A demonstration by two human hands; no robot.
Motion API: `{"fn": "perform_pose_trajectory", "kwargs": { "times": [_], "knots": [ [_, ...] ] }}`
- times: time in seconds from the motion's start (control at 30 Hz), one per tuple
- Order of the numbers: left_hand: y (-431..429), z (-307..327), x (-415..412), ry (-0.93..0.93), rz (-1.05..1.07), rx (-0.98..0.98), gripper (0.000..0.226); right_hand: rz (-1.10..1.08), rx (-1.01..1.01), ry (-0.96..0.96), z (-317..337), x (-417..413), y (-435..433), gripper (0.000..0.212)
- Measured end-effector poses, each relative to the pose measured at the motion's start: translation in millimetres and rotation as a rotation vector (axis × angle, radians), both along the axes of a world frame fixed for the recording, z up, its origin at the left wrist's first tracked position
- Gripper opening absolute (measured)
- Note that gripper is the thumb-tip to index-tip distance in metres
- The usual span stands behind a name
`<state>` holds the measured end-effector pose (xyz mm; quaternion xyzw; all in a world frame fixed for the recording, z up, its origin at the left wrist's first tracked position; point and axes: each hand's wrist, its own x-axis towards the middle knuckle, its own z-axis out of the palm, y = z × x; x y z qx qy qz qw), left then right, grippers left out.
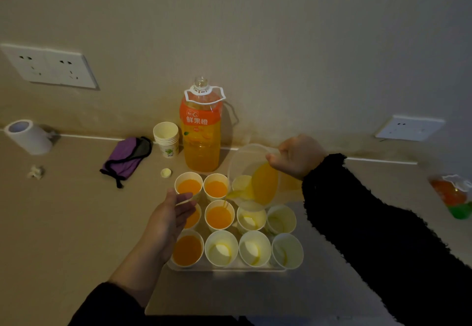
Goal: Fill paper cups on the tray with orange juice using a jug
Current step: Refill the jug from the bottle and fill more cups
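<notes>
Standing in three rows on a clear tray (pixel 229 269) at the near middle of the bench (pixel 63 223), paper cups (pixel 221 251) take orange juice; five on the left side are filled. The left hand (pixel 168 219) reaches over the tray's left column, fingers straight and loose, holding nothing. Beyond it, a clear plastic jug (pixel 255 180) tilts leftward, a thin stream falling into the second cup (pixel 219 217) of the middle row. The right hand (pixel 297 155) grips the jug's handle, fingers curled round it. Farther back by the wall stand an uncapped orange juice bottle (pixel 201 134) and a stack of spare cups (pixel 166 138), with a purple pouch (pixel 127 158) to the left.
</notes>
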<state>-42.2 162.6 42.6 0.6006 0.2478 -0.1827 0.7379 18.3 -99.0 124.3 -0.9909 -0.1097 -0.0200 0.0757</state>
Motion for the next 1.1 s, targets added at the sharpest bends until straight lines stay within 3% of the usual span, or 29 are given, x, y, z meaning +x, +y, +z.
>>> {"fn": "perform_pose_trajectory", "kwargs": {
  "times": [0.47, 1.1],
  "knots": [
    [5, 1, -13, 0.041, 0.012, 0.036, 0.051, 0.115, -0.006, 0.078, 20, -7, 6, 0.054],
    [5, -2, -28, 0.118, 0.029, 0.072, 0.052, 0.170, -0.144, 0.150, 19, -18, 15, 0.062]
  ]
}}
